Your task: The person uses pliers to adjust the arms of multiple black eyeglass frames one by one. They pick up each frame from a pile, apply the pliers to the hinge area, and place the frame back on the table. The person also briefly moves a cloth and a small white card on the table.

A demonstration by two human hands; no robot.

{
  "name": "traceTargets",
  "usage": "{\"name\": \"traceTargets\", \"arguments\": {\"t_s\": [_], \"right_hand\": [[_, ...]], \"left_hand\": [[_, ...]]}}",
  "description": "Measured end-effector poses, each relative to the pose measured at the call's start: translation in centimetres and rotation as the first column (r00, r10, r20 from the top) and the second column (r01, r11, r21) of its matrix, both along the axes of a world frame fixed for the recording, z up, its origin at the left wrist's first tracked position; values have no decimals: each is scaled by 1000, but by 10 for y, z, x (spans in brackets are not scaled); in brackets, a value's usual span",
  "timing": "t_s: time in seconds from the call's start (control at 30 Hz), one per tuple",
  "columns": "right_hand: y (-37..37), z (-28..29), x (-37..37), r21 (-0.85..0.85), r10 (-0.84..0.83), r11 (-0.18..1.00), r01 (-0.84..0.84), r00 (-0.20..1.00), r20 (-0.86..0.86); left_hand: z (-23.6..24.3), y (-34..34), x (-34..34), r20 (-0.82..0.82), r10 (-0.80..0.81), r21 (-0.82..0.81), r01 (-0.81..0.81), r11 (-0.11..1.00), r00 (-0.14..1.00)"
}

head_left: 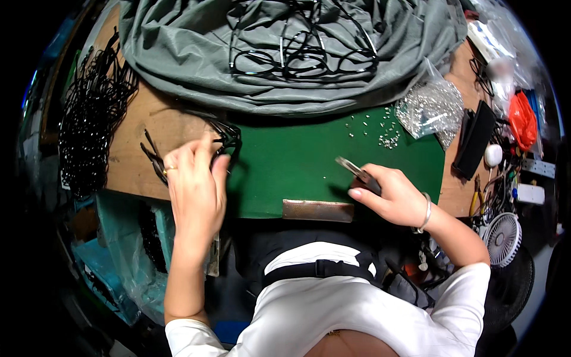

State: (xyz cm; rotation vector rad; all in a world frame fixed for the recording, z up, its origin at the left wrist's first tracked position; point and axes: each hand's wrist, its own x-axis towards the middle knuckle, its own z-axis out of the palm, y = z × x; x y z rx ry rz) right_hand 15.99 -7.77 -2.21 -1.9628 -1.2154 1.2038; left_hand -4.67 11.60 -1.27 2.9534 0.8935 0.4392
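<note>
A brown wooden desk (128, 157) carries wrinkled grey-green cloth (178, 71) at its far side, with black-rimmed eyeglasses (304, 75) on top; a flat green mat (273, 163) lies nearer; a clear plastic bag of silvery parts (431, 108) sits at the mat's right; the left hand (193, 175), fingers bent, is at black eyeglass parts (230, 134) by the mat's left edge, blur hiding whether it grips them; the right hand (394, 193) is clamped on dark-handled metal pliers (361, 175); tiny silvery pieces (389, 142) lie beside the bag.

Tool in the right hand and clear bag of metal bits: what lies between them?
In the head view, a loose scatter of small silvery pieces lies on the green mat between tool and bag.
</note>
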Motion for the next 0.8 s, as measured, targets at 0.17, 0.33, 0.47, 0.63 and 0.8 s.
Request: {"name": "traceTargets", "arguments": {"t_s": [0.17,0.33,0.47,0.63,0.8], "right_hand": [[-3,11,0,114,65,992,-62,998,-23],[-21,9,3,35,-49,998,49,999,-10],[-21,3,-12,99,77,992,-79,997,26],[-40,0,4,108,24,993,-43,985,173],[-26,-9,23,214,-75,972,-99,731,678]], "left_hand": [[-26,27,-16,-149,56,-218,-88,972,987],[-2,24,48,199,-138,-132,166,977,970],[-26,21,141,284,-268,177,225,958,921],[-1,17,147,460,-313,25,341,940,831],[59,-20,112,563,337,-824,543,160,755]]}}
